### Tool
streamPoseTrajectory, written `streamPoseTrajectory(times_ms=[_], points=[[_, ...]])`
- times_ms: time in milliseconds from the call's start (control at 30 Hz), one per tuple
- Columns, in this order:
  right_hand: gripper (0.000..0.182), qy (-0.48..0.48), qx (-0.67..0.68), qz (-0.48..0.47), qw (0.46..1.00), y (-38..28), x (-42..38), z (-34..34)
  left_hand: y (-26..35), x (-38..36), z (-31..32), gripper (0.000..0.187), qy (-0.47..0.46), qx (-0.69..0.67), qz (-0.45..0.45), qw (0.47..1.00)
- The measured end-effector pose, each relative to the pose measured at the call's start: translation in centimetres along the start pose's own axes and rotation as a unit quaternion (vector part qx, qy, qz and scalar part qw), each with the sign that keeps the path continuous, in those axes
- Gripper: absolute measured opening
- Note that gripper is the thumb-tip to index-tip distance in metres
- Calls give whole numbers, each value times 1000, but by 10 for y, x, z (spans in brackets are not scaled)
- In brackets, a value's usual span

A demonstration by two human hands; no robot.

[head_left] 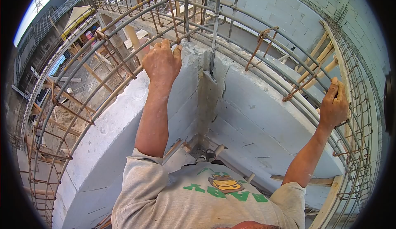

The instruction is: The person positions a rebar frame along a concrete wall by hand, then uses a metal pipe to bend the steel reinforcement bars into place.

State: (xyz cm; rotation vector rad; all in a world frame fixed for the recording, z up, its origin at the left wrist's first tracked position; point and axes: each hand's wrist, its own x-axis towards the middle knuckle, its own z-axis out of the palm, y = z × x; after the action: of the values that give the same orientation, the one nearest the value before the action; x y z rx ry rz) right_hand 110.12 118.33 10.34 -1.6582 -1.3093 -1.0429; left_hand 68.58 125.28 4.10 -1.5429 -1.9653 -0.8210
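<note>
My left hand [162, 62] is curled over the top edge of a grey block wall [123, 117], its fingers closed around a steel bar of the rebar cage [103, 60] running along that top. My right hand [333, 104] grips a bar of the rebar cage [350, 146] on the adjoining wall to the right, beside a wooden plank [336, 53]. Both arms reach up and out from my grey T-shirt [206, 198] with green print. The two walls meet in a corner [204, 105] straight ahead of me.
Rusty stirrups [264, 43] stick out above the wall top. Vertical steel bars [215, 22] rise at the corner. Beyond the left cage lies a lower building site with timber props [78, 72]. A pale block wall [288, 10] stands behind. Timber strips [326, 200] lie at lower right.
</note>
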Motion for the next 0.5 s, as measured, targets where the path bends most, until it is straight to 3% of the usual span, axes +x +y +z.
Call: streamPoseTrajectory(times_ms=[500], points=[[31, 12, 4, -8, 1000, 1, 0, 2, 1, 0, -1, 37, -2, 4, -3, 1000]])
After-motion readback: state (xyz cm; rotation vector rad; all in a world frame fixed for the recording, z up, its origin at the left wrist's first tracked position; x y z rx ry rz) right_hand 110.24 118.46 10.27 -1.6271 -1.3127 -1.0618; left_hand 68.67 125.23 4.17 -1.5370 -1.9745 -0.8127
